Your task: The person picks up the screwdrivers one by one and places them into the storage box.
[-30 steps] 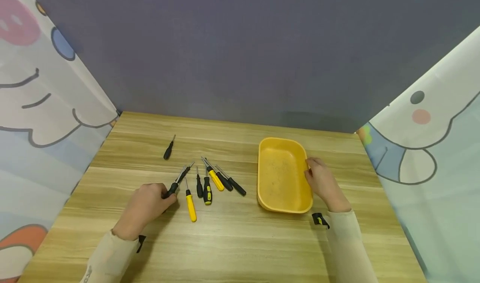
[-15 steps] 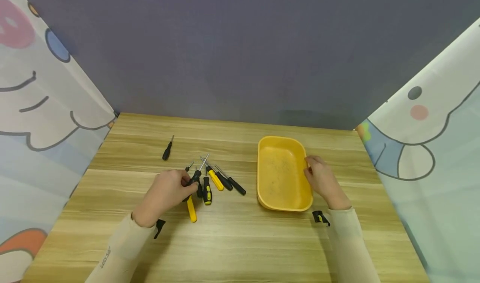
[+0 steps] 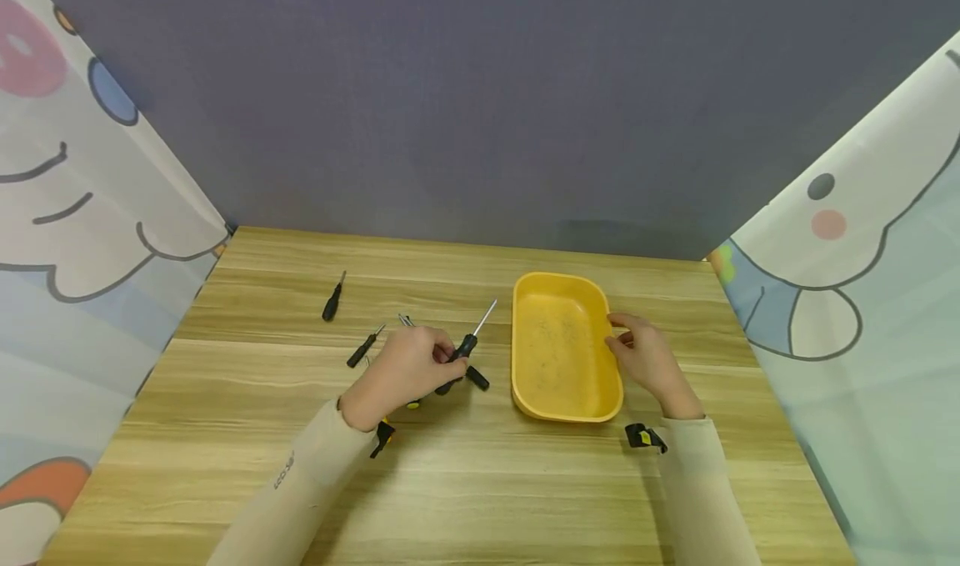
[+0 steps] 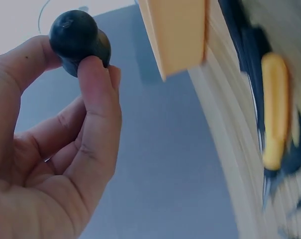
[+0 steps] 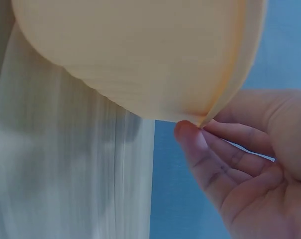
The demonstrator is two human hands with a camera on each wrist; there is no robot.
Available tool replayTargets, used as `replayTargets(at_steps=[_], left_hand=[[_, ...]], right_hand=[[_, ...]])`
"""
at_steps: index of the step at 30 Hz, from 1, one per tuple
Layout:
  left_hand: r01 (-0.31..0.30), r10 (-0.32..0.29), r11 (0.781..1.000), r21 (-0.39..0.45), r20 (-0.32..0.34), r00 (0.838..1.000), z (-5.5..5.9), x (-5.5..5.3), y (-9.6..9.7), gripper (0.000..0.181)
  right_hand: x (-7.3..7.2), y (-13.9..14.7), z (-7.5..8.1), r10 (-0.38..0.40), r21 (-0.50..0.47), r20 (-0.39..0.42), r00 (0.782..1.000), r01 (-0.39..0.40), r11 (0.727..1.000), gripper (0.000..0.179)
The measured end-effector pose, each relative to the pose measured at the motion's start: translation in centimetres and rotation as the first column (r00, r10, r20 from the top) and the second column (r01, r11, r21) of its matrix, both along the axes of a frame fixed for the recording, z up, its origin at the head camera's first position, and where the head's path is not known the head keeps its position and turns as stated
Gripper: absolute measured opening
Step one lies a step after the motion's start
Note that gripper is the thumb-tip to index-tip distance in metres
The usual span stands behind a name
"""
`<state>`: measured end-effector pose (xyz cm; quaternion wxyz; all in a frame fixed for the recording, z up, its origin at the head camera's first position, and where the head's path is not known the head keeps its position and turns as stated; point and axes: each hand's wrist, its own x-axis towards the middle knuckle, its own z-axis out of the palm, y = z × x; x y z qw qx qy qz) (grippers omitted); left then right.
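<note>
Pinching black screwdriver (image 3: 467, 347) and yellow tray (image 3: 558, 358): hands (image 3: 397, 373); several screwdrivers (image 4: 275, 109) blurred, partly hidden.

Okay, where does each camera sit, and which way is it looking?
Head: worn on the head, facing forward and down at the wooden table; the left hand, right hand and both sleeves show.
Left wrist: worn there, facing the left hand, which pinches a black-handled screwdriver.
Right wrist: worn there, facing the yellow container; the right hand pinches its rim.
Shared: head and right wrist both show that rim grip.
</note>
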<state>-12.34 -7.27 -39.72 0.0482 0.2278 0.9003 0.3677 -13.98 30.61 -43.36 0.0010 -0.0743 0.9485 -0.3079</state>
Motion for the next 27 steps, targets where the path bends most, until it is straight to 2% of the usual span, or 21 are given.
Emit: replayTargets(at_steps=[4, 7, 14, 21, 24, 27], left_hand=[[0.007, -0.011, 0.999, 0.042, 0.089, 0.996, -0.5, -0.9, 1.9, 0.014], [0.011, -0.018, 0.999, 0.052, 0.128, 0.992, -0.9, -1.7, 3.0, 0.015], [-0.001, -0.006, 0.998, 0.06, 0.12, 0.993, -0.9, -2.9, 5.9, 0.022], [-0.027, 0.025, 0.999, 0.027, 0.097, 0.995, -1.1, -3.8, 9.2, 0.048], [-0.04, 0.041, 0.999, -0.015, 0.094, 0.995, -1.3, -4.0, 10.6, 0.048], [-0.037, 0.046, 0.996, -0.082, 0.119, 0.992, -1.3, -4.1, 12.0, 0.043]], right_hand=[[0.1, 0.1, 0.0, -0.011, -0.029, 0.003, 1.0, 0.011, 1.0, 0.04], [0.1, 0.2, -0.1, -0.012, -0.046, 0.012, 1.0, 0.012, 0.999, 0.041], [0.1, 0.4, -0.3, -0.01, -0.061, 0.005, 1.0, 0.011, 0.998, 0.041], [0.0, 0.5, -0.6, -0.008, -0.06, 0.017, 1.0, 0.009, 0.998, 0.042], [0.0, 0.5, -0.6, -0.008, -0.055, 0.012, 1.0, 0.009, 0.998, 0.041], [0.0, 0.4, -0.6, -0.005, -0.048, 0.001, 1.0, 0.005, 0.999, 0.041]])
